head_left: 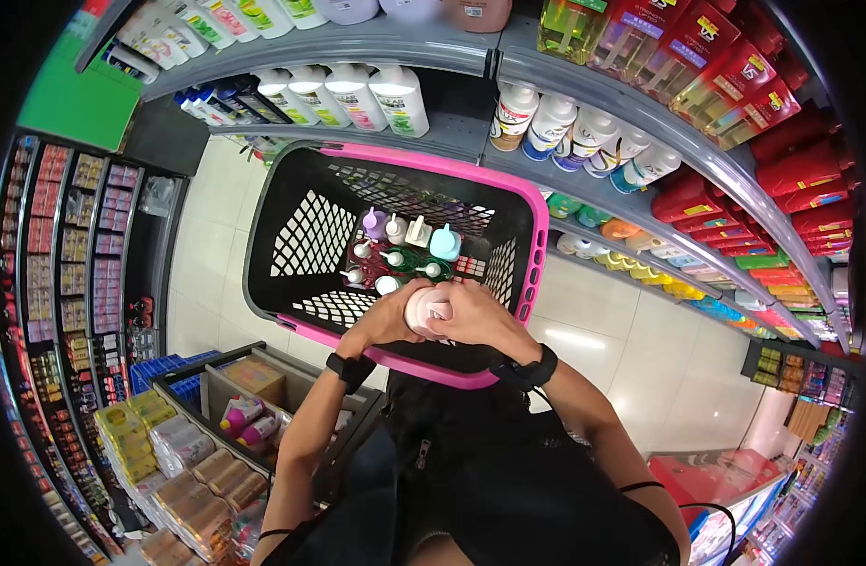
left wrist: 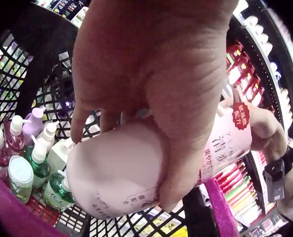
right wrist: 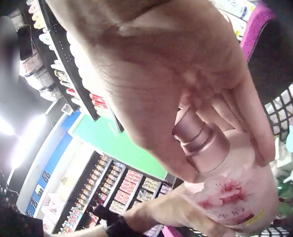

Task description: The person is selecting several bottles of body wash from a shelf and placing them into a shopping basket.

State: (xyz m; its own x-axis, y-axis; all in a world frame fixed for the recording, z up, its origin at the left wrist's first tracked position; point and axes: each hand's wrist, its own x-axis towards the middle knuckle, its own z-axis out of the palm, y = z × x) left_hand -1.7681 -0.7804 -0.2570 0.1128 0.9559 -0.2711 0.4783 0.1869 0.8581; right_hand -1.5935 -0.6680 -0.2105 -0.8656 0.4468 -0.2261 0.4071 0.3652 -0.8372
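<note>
A pale pink pump bottle (head_left: 422, 313) is held between both hands over the near side of a black shopping basket with a pink rim (head_left: 543, 212). My left hand (head_left: 384, 319) grips the bottle's body (left wrist: 114, 165), thumb on one side and fingers on the other. Around the pink pump head (right wrist: 205, 145) curl the fingers and thumb of my right hand (head_left: 487, 316). The bottle's side carries flower prints and small lettering. Inside the basket stand several pump bottles: a lilac one (head_left: 374, 224), a light blue one (head_left: 445, 243) and dark green ones (left wrist: 39, 168) among them.
Shelves of shampoo bottles (head_left: 397, 102) and red boxed sets (head_left: 697, 38) run along the far side and right. A bin (head_left: 183, 382) with packs of rolls (head_left: 183, 443) stands at left, near racks of small goods (head_left: 74, 245). Pale floor tiles (head_left: 584, 302) show beside the basket.
</note>
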